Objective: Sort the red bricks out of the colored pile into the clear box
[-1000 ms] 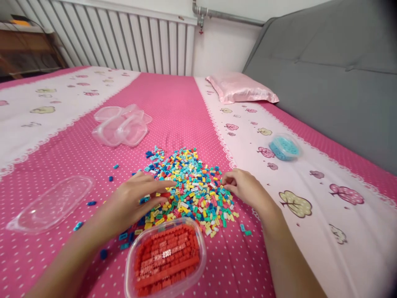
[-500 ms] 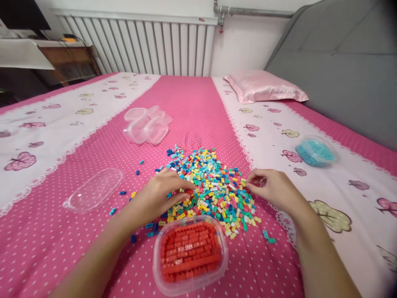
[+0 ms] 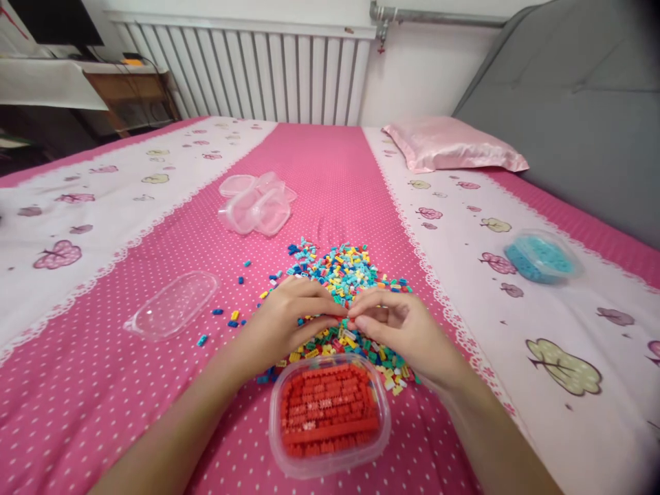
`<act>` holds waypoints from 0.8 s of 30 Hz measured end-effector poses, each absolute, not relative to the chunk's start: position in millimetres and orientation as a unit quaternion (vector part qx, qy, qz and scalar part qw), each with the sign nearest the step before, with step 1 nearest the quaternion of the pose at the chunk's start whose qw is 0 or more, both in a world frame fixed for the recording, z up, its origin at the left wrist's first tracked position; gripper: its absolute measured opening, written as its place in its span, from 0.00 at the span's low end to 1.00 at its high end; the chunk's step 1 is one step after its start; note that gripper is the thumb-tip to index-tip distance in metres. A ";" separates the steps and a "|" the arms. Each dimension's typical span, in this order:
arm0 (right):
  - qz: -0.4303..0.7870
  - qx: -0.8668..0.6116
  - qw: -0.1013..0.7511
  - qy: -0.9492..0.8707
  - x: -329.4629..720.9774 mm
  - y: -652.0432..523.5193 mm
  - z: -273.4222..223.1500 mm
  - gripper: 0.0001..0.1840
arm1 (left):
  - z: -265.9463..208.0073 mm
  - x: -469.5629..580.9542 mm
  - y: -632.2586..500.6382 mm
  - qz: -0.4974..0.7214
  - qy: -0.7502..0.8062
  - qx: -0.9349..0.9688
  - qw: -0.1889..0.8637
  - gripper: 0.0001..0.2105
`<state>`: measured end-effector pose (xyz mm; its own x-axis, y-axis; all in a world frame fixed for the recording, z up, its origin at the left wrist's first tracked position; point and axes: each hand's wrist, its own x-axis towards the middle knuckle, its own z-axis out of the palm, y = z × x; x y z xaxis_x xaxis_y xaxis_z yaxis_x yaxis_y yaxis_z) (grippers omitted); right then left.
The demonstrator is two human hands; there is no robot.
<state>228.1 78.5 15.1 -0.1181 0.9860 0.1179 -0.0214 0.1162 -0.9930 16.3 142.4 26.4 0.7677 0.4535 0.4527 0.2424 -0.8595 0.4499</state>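
Note:
My left hand and my right hand meet over a pile of small coloured toy bricks. Both are closed in a pinch, fingertip to fingertip. A bit of red toy brick shows where the fingertips come together; most of it is hidden by the fingers. Just in front of the hands stands a clear plastic tub, packed with rows of red toy bricks. Bricks in yellow, blue, green, white and pink lie beneath and around both hands.
A clear lid lies to the left, with several stray bricks beside it. Stacked empty clear tubs sit farther back. At right is a tub of light-blue bricks. A pink pillow rests near the grey headboard.
My right hand has moved left from the pile's right edge to meet my left hand. The left hand has shifted slightly right. The whole view has also shifted a little.

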 end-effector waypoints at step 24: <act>0.480 -0.488 0.506 -0.525 220.0 78.6 0.9 0.06 | 28.4 15.7 135.6 0.333 0.217 0.901 0.177 0.03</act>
<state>220.0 78.6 0.9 -0.0123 0.9979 0.0629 0.0280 0.0632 -0.9976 15.7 135.6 28.4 0.6845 0.5078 0.5231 0.2724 -0.8437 0.4625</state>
